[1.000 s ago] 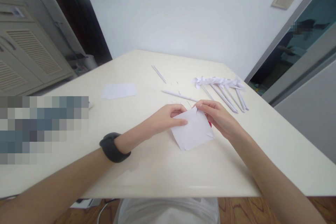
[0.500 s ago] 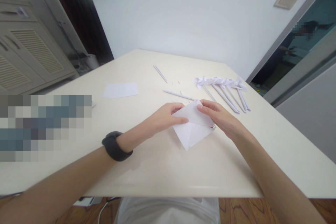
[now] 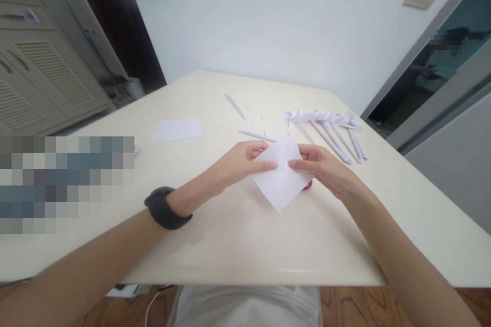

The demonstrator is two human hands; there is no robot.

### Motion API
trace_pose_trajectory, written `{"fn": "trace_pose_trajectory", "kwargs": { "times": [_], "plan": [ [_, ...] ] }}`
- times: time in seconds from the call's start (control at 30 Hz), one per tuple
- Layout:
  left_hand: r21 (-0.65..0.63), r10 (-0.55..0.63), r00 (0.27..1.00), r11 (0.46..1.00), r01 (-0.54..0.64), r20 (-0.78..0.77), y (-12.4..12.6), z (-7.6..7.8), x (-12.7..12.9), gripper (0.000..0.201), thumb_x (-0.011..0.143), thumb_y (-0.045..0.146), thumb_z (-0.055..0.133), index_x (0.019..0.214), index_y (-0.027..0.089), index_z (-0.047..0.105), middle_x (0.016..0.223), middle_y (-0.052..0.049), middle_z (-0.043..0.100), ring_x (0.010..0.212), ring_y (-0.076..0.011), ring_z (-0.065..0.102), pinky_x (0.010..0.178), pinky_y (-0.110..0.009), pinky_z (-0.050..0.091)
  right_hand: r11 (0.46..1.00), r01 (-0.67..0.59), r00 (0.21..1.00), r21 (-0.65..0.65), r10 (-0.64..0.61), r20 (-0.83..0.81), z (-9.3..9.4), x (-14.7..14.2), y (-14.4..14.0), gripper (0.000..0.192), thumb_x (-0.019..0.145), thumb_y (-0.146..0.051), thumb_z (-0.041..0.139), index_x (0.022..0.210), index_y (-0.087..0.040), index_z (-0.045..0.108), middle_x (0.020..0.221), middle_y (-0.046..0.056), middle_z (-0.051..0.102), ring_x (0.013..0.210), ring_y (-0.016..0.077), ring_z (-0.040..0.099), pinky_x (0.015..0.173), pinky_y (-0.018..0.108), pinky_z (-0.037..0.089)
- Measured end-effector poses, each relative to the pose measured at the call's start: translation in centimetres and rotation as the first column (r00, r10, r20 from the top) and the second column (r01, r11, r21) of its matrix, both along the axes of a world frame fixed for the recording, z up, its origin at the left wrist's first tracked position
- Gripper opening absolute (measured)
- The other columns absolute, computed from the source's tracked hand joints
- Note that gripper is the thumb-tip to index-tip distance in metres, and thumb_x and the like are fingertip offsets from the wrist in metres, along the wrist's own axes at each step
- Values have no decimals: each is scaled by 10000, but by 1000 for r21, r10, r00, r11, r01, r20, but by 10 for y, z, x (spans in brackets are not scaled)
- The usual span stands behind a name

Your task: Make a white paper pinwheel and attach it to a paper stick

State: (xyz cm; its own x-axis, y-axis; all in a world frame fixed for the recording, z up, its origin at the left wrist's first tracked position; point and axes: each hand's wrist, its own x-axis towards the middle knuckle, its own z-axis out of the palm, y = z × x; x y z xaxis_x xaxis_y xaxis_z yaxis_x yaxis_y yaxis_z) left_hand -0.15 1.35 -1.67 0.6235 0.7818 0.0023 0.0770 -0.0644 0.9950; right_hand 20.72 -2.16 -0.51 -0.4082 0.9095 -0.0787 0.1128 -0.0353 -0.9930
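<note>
Over the cream table [image 3: 238, 245], the white paper square [image 3: 282, 184] has been lifted and turned since a second ago: then it lay lower with its cut corner flaps showing, now it faces the camera as a diamond, so the folding appears to be moving to another corner. The left hand [image 3: 240, 163] and right hand [image 3: 326, 168] pinch its upper edges, fingers nearly closed on the sheet. Finished paper pinwheels [image 3: 326, 125] lie beyond, well apart.

2 paper sheets [image 3: 282, 176], ~6 pinwheels [image 3: 326, 120], 2 sticks [image 3: 235, 106].
</note>
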Motion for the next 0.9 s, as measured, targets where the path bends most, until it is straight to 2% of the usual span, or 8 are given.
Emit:
{"fn": "trace_pose_trajectory", "kwargs": {
  "times": [0.27,0.4,0.9],
  "plan": [
    [-16,-64,998,998,64,28,-1,0,1,391,706,228,700,1085,182,616,1040,-58,694,967,-221,647,830,-330,501,995,95,995,5,-95,2,-4,-1,1,278,747,-265,656,1011,-179,633,823,25,624,672,121,575,525,202,404],
    [-14,-84,996,996,85,26,-1,-1,2,438,706,229,691,1133,179,606,1093,-72,682,1016,-244,631,873,-369,492,995,95,995,17,-95,13,-3,-1,2,229,731,-291,671,922,-178,618,768,9,604,614,109,540,490,207,376],
    [19,-134,991,991,134,19,-3,1,0,388,775,297,644,1145,185,613,1055,-71,689,967,-232,643,823,-332,491,997,73,997,13,-73,16,-3,0,2,240,701,-276,679,907,-180,604,764,8,601,623,116,543,496,216,382]
  ]
}}
